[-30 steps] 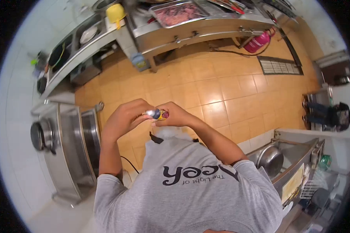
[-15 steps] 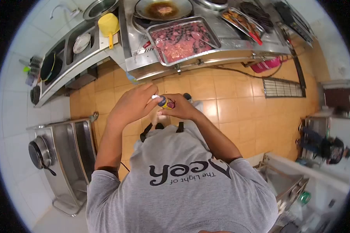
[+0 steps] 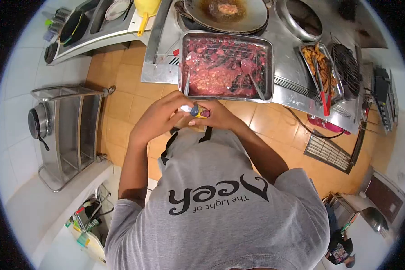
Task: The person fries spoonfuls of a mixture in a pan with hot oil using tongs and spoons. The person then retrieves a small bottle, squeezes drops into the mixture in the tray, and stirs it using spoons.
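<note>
A: ok, head cam view, what are the hands actually on?

B: A small bottle (image 3: pixel 201 111), dark at one end, with a yellow and purple label. The right hand (image 3: pixel 218 114) is curled round it, and the left hand (image 3: pixel 159 119) has finger and thumb pinched narrow at the white tip (image 3: pixel 186 108) on its left end. Can't tell if that tip is loose or fixed.

A: Why both hands on something that tiny?

B: My read: the right one steadies it so the left one can grip the end. It's up in front of the belly, just on the near side of the big tray (image 3: pixel 270 67), probably because that's easy to see.

A: And the tray?

B: Right at the near edge of the worktop (image 3: pixel 284 58), holding wet pinkish-red food (image 3: pixel 213 81). That raised rim likely keeps the juice in. Two spoons (image 3: pixel 246 66) lie inside, left and right, handles pointing near, handy to grab I guess.

A: Rest of it?

B: The wok (image 3: pixel 252 19) is just beyond, with brown liquid in it, close enough to reach I'd say. Off right, red tongs (image 3: pixel 325 101) lie on a narrow tray (image 3: pixel 339 90), grips sticking out nearward, presumably clear of the browned food (image 3: pixel 313 56).
</note>
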A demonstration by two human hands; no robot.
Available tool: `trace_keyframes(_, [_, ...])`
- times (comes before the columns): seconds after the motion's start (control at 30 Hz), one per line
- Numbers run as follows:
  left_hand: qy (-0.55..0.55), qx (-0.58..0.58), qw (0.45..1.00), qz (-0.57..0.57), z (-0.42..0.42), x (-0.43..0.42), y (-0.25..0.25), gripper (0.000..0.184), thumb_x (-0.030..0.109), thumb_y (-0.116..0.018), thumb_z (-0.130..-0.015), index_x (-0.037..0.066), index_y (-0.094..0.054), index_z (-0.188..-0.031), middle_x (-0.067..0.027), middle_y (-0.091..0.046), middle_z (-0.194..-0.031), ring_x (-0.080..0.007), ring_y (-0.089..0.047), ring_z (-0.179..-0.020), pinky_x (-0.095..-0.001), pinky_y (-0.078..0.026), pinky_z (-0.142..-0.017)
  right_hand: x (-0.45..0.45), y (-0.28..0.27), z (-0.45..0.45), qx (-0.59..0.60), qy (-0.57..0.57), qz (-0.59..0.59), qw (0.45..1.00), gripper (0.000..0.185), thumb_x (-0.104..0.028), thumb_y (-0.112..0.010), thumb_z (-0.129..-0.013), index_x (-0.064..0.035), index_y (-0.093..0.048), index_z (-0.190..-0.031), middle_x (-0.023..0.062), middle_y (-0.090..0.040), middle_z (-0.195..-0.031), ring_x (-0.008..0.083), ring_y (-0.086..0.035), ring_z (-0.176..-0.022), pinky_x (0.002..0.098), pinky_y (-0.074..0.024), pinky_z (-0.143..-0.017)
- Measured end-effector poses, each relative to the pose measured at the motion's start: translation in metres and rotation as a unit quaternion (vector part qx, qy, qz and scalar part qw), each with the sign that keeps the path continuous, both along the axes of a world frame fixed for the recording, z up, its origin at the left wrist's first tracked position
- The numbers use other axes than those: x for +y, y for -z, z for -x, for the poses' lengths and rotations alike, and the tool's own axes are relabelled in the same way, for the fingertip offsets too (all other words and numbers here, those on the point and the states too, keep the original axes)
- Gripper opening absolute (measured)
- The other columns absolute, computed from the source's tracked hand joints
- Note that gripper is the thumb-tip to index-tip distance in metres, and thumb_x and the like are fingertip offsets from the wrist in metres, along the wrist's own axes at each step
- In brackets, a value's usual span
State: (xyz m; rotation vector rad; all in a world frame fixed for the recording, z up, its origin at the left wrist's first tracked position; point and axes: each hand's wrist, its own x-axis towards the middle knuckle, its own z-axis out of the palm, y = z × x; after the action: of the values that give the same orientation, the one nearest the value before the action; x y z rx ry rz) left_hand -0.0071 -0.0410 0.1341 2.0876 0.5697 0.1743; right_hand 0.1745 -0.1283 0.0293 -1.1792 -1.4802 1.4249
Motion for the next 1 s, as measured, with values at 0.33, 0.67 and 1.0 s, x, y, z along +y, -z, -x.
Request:
trace_keyframes(0.33, [-0.225,0.058,0.971,-0.057,-0.022,0.004,0.016,0.024,0.021,-0.043,-0.093,-0.001,-0.048,-0.087,-0.0189,-0.052,-0.081,-0.0369,-0.053,-0.078,-0.0420,-0.040,-0.067,0.013,0.006,-0.050,-0.166,-0.021,0.038,0.985,0.051,-0.034,-0.072,-0.073,-0.0002,-0.056,-0.108,0.0118,-0.062,-0.088,0.0164,-0.057,-0.081,0.0297,-0.0450,-0.074])
trace_keyframes(0.67, [-0.355,0.045,0.933,0.040,0.024,-0.016,0.043,0.032,0.027,-0.040,-0.095,-0.002,-0.046,-0.082,-0.0150,-0.051,-0.074,-0.0270,-0.049,-0.069,-0.0352,-0.040,-0.065,0.038,-0.007,-0.107,-0.337,-0.060,0.023,0.939,0.047,-0.043,-0.063,-0.078,-0.0004,-0.060,-0.098,0.0189,-0.061,-0.076,0.0299,-0.059,-0.069,0.0382,-0.0445,-0.063])
trace_keyframes(1.0, [-0.413,0.054,0.906,0.072,0.055,-0.034,0.052,0.035,0.030,-0.040,-0.095,-0.002,-0.046,-0.081,-0.0137,-0.050,-0.071,-0.0236,-0.047,-0.067,-0.0341,-0.040,-0.064,0.058,-0.011,-0.101,-0.352,-0.100,0.014,0.931,0.036,-0.038,-0.062,-0.078,-0.0027,-0.061,-0.087,0.0158,-0.060,-0.071,0.0283,-0.058,-0.066,0.0375,-0.0439,-0.063])
